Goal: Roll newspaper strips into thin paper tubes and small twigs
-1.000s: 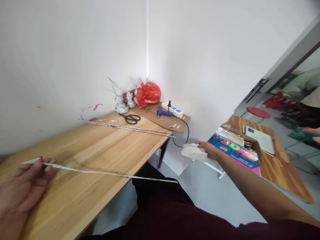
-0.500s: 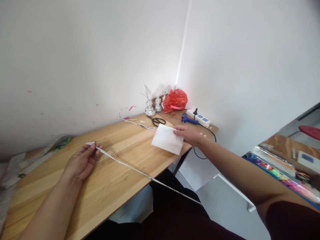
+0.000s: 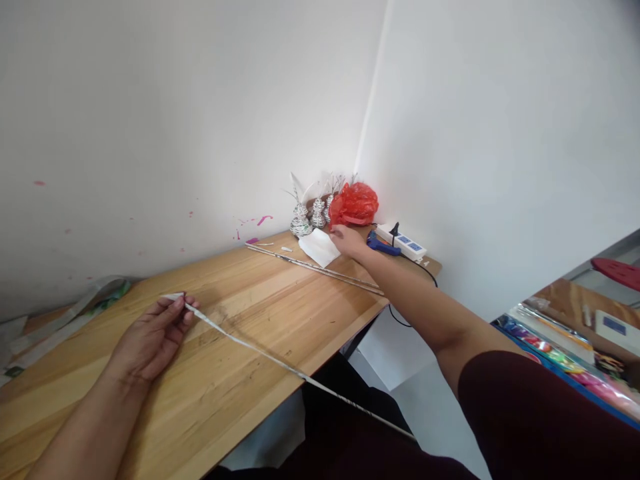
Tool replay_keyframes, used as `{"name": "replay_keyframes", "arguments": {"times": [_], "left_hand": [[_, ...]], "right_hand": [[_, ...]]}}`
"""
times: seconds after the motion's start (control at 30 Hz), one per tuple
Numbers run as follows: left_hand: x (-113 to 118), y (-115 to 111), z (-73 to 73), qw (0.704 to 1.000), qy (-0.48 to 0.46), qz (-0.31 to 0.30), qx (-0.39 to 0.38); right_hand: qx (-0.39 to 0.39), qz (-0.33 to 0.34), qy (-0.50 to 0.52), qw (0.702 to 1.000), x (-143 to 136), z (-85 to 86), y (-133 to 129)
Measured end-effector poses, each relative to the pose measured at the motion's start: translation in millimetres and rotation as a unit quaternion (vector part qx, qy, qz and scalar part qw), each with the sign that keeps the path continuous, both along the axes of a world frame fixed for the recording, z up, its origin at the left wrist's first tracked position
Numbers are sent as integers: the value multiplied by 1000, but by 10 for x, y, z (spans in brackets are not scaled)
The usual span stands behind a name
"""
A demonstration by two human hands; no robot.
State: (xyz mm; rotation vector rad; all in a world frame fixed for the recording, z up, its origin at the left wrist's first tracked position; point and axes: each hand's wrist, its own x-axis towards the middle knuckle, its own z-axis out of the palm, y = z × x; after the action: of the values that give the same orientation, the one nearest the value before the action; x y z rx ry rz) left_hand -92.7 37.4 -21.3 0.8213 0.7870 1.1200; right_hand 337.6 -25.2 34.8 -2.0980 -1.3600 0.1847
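Observation:
My left hand (image 3: 157, 337) is closed near the table's left side. Between thumb and fingers it pinches a long thin rolled paper strip (image 3: 260, 351), which ends in a pointed white tip and slants down over the table's front edge across my lap. My right hand (image 3: 349, 241) reaches to the back of the table, with its fingers at the right edge of a square piece of white paper (image 3: 319, 247); its fingertips are partly hidden. Thin paper rods (image 3: 315, 268) lie just in front of that paper.
Woven paper figures (image 3: 301, 221) stand by the wall beside a red plastic bag (image 3: 357, 203). A blue glue gun (image 3: 383, 245) lies by a white power strip (image 3: 401, 241), its cord hanging off the edge. Paper strips (image 3: 70, 320) lie at the far left. Craft supplies (image 3: 565, 357) sit at right.
My right hand has carried the white paper away from me to the back of the table, where it now covers the black scissors' place. My left hand keeps its pinch on the rolled strip.

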Motion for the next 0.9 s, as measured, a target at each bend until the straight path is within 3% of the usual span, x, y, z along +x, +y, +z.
{"name": "replay_keyframes", "arguments": {"times": [0.2,0.3,0.47,0.7,0.9], "left_hand": [[8,2,-21,1000,6,1,-1],[7,5,-34,1000,6,-3,5],[9,-3,-32,1000,1,2,9],[-2,-3,-22,1000,-5,-3,3],[-4,8,-38,1000,3,-3,6]], "right_hand": [[-68,-67,-144,985,464,59,-619],[-122,-105,-187,969,653,62,-786],[-160,-110,-237,952,683,25,-783],[-152,-71,-245,955,734,55,-919],[-147,-84,-232,958,814,-76,-939]]}}
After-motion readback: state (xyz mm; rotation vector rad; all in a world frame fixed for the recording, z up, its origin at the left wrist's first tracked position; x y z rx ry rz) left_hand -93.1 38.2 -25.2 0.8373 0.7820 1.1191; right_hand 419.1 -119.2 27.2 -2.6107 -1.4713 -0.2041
